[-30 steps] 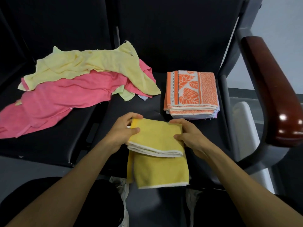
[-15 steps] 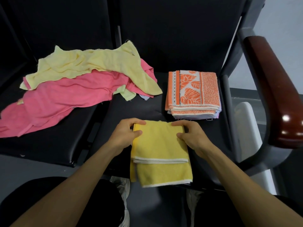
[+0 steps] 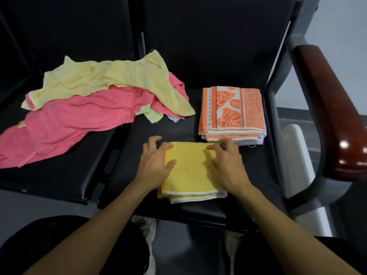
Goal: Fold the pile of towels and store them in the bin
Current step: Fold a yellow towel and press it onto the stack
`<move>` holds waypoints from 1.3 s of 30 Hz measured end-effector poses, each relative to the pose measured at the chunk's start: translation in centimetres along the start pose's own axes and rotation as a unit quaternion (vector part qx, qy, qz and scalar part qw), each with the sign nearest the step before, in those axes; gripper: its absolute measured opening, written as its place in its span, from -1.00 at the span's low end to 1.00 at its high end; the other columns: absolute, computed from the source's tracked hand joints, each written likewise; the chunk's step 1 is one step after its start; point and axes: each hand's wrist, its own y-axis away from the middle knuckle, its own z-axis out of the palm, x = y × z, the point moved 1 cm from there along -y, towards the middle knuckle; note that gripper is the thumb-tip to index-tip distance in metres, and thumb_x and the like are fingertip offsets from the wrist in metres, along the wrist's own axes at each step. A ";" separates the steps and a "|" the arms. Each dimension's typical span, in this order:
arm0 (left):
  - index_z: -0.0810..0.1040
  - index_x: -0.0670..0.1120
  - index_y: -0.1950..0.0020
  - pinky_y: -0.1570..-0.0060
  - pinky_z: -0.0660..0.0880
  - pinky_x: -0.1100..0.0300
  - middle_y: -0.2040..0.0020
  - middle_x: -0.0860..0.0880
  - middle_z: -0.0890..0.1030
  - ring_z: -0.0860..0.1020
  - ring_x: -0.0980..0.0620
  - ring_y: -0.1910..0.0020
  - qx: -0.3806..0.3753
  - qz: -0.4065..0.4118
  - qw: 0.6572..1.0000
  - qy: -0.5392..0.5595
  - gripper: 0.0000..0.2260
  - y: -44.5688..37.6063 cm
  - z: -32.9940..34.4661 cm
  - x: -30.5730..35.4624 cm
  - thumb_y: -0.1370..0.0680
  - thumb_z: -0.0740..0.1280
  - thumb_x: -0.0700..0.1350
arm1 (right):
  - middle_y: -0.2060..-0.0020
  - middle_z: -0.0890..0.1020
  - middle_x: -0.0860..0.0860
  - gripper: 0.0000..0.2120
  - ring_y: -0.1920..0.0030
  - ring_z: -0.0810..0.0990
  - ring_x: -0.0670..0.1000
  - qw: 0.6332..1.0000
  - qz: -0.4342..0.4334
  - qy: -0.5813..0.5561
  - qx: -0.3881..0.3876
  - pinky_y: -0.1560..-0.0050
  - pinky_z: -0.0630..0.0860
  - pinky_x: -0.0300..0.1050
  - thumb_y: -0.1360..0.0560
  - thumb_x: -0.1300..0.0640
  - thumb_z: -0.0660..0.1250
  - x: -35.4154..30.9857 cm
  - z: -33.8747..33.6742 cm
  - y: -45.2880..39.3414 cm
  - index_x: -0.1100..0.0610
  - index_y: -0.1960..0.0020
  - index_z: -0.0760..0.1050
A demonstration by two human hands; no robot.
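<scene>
The yellow towel (image 3: 188, 169), lifted a second ago, now lies folded flat under the left hand (image 3: 155, 165) and right hand (image 3: 226, 165), fingers spread.

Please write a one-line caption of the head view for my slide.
Both hands, left and right, press flat a folded yellow towel on a black seat, beside a folded stack.
</scene>
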 end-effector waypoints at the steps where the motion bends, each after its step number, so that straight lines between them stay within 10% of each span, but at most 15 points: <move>1: 0.43 -0.07 -0.46 -0.42 0.28 -0.10 -0.52 -0.10 0.21 0.21 -0.13 -0.46 -0.002 0.024 1.000 -0.018 -0.58 0.1 0.5 0.3 -0.61 0.34 -0.01 | -0.40 0.30 0.08 -0.63 -0.38 0.32 0.15 0.999 -0.042 0.018 -0.005 -0.31 0.40 0.20 -0.61 0.01 0.30 -0.4 0.5 0.1 0.05 -0.38 0.43; 5: -0.05 -0.07 -0.66 -0.59 -0.19 -0.13 -0.66 -0.05 -0.21 -0.29 -0.07 -0.62 -0.116 0.050 0.986 -0.112 -0.43 0.5 3.7 0.4 -0.71 0.00 0.13 | -0.62 -0.21 -0.02 -0.41 -0.59 -0.33 0.03 0.978 -0.079 0.085 -0.172 -0.57 -0.17 0.26 -0.69 -0.19 -0.07 -1.3 3.1 0.9 -0.01 -0.64 -0.10; 9: -0.33 -0.09 -0.63 -0.55 -0.31 -0.17 -0.60 -0.04 -0.42 -0.42 -0.01 -0.57 -0.191 0.020 0.963 -0.189 -0.36 0.2 4.3 -0.6 -0.70 -0.10 0.18 | -0.55 -0.42 -0.01 -0.25 -0.56 -0.42 0.02 0.962 0.021 0.127 -0.239 -0.52 -0.34 0.21 -0.62 -0.34 -0.19 0.5 2.8 0.6 0.07 -0.61 -0.35; 17: 0.16 -0.09 -0.62 -0.50 0.18 -0.13 -0.60 -0.11 0.19 0.13 -0.14 -0.56 -0.071 -0.053 0.995 -0.038 -0.49 -2.1 1.2 -0.4 -0.69 0.18 0.00 | -0.30 0.43 0.12 -0.55 -0.25 0.44 0.14 0.973 0.156 -0.150 -0.085 -0.18 0.38 -0.01 -0.60 0.04 0.33 -0.3 -0.2 -1.1 0.11 -0.42 0.30; 22: 0.08 -0.10 -0.64 -0.43 0.21 -0.06 -0.45 -0.09 0.27 0.23 -0.13 -0.44 -0.102 -0.102 0.988 -0.053 -0.31 -2.4 1.2 -0.3 -0.60 0.36 -0.07 | -0.16 0.50 0.00 -0.33 -0.10 0.52 0.03 0.903 0.268 -0.308 -0.135 -0.11 0.51 -0.04 -0.53 0.13 0.44 -0.2 -0.5 -1.3 0.06 -0.51 0.16; 26: 0.37 -0.09 -0.42 -0.34 0.33 -0.02 -0.28 -0.09 0.31 0.30 -0.13 -0.33 -0.115 -0.140 0.983 -0.025 -0.51 -2.7 0.7 -0.8 -0.53 0.44 -0.09 | -0.01 0.52 0.02 -0.27 0.05 0.53 0.01 0.950 0.154 -0.234 -0.140 0.09 0.46 -0.10 -0.48 0.32 0.34 -1.2 -0.5 -1.0 -0.13 -0.47 0.09; 33: 0.29 0.02 -0.14 0.10 0.48 -0.03 0.15 0.02 0.49 0.54 -0.13 0.09 -0.015 -0.079 0.994 0.070 -0.76 -2.6 -0.7 -0.4 -0.60 0.31 -0.18 | 0.15 0.50 0.01 -0.56 0.16 0.48 -0.01 0.973 0.001 -0.229 -0.015 0.19 0.43 -0.10 -0.41 0.46 0.19 -1.8 -0.8 -1.2 -0.05 -0.05 0.36; 39: 0.30 0.23 -0.33 -0.06 0.58 0.09 -0.16 0.09 0.52 0.58 0.09 -0.11 0.010 -0.063 0.927 0.370 -0.48 -3.0 -2.1 2.5 -0.55 0.46 -0.17 | 0.05 0.65 -0.01 -0.74 0.03 0.57 -0.17 0.946 0.075 -0.295 0.110 0.00 0.45 -0.32 -0.56 0.32 0.33 -1.3 -2.9 -2.8 0.02 0.12 0.69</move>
